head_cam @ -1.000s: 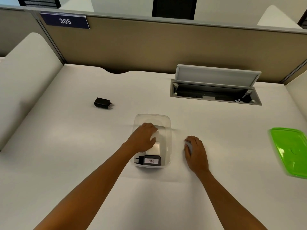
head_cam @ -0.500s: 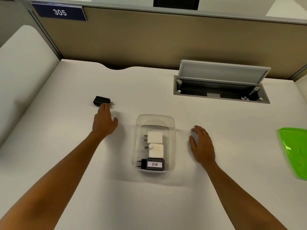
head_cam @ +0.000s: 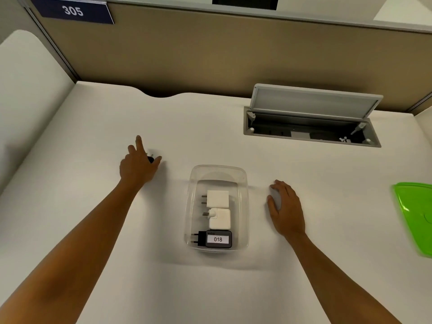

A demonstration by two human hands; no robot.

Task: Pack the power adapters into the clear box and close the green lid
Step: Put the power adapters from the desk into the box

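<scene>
The clear box (head_cam: 246,183) stands open at the middle of the white desk. Inside it lie two white power adapters (head_cam: 217,199) (head_cam: 220,219) and a black adapter labelled 018 (head_cam: 218,239) at the near end. To the box's far left, my left hand (head_cam: 138,168) covers a small black power adapter (head_cam: 150,158) on the desk, thumb against its plug end, only that end showing. My right hand (head_cam: 287,211) rests palm down on the desk just right of the box, holding nothing. The green lid (head_cam: 413,218) lies at the right edge, partly cut off.
An open grey cable hatch (head_cam: 311,127) with a raised flap sits in the desk at the back right. A tan partition wall (head_cam: 210,57) with a sign reading 305 runs along the back. A white side panel (head_cam: 28,90) borders the left.
My left hand left the box, moved far left and came down over the black adapter. My right hand has stayed beside the box.
</scene>
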